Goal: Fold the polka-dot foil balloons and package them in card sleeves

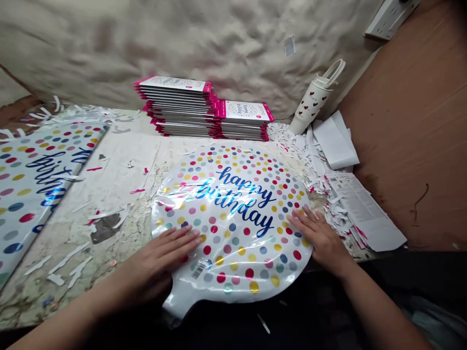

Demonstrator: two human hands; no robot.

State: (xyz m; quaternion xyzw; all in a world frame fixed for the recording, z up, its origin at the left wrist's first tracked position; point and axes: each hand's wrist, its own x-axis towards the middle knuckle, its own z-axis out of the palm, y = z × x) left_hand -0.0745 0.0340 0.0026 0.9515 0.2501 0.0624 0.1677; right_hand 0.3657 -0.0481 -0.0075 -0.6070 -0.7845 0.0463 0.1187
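Note:
A flat round foil balloon [233,243] with coloured dots and blue "happy birthday" lettering lies on the worktable, its tail hanging over the front edge at lower left. My left hand [170,253] rests on its left side, fingers stretched out and pointing right. On the right side of the balloon lies my right hand [319,236], fingers extended across the rim. Neither hand grips anything. A barcode shows near the tail, just right of my left hand.
Two stacks of pink-edged packets [182,109] stand at the back. A heart-patterned tumbler [312,107] leans behind paper shreds and white sheets [368,214] at right. More dotted foil [32,184] lies left. Scraps [105,228] dot the worktable [127,150]. A wall rises behind.

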